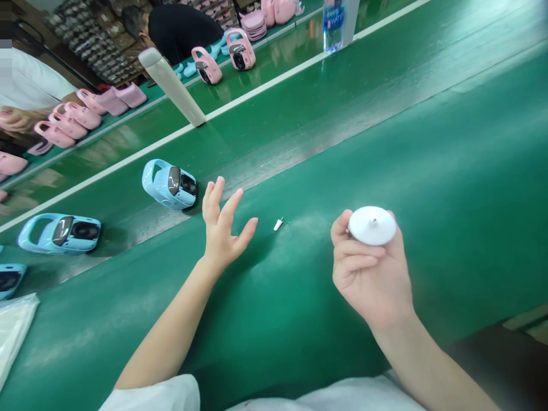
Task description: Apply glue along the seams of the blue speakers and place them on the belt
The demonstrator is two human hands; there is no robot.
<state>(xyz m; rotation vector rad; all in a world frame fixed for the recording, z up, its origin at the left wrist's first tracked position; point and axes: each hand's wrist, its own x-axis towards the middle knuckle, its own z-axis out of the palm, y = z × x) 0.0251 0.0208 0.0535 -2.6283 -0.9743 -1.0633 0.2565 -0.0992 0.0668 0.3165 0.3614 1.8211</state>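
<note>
My right hand point(372, 274) grips a white round disc point(371, 231) with a small metal stub in its middle, held up above the green work surface. Raised and empty, my left hand point(225, 228) has its fingers spread. Between the two hands a small white tapered piece point(278, 224) with a thin pin at one end lies on the green surface point(291, 297). Just beyond my left fingers stands a light blue handled device point(170, 185) with a dark front.
Another blue handled device point(60, 234) stands further left, with part of one more at the edge. A pale upright cylinder point(173, 88) and a water bottle point(334, 28) stand behind. Pink shells point(81, 114) line the far bench, where two people are. A plastic bag point(15, 325) lies at left.
</note>
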